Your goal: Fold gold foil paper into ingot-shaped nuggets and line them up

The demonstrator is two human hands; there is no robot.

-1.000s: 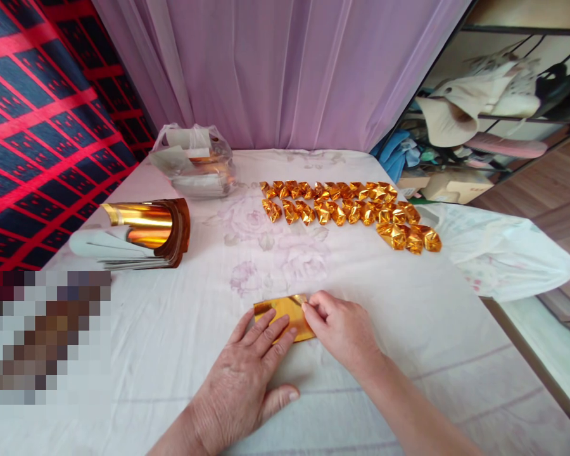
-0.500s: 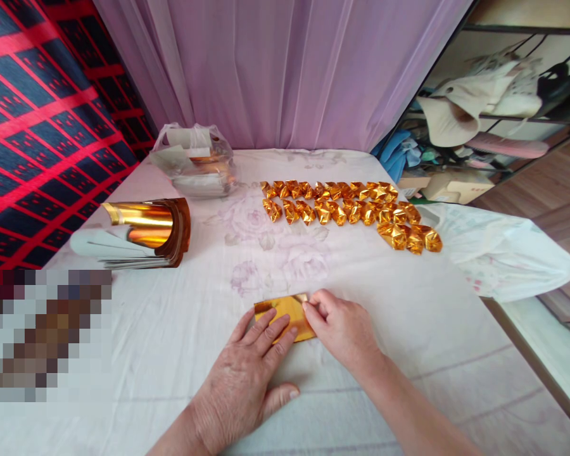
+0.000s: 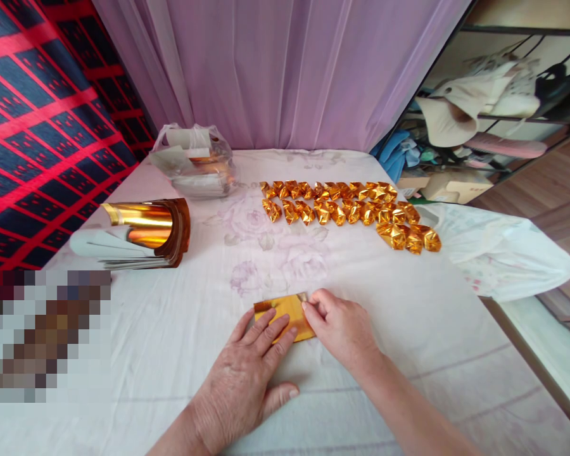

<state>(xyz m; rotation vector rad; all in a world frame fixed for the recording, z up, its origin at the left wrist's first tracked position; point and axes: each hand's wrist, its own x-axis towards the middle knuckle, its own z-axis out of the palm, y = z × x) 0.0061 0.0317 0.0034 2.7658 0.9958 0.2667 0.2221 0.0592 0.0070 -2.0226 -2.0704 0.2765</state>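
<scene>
Two hands on gold sheet (image 3: 285, 310): left hand (image 3: 244, 373) flat, pressing; right hand (image 3: 342, 326) pinching edge.

Bright, even daylight thru curtain (image 3: 285, 69), soft shadows, glare on gold foil (image 3: 142, 216), wide-angle edge warp.

Both forearms bare, no sleeves, rings or watch on either grip.

Two hands (image 3: 285, 354), one gold sheet (image 3: 285, 310) (folded gold pieces (image 3: 351, 209) too many to count).
</scene>
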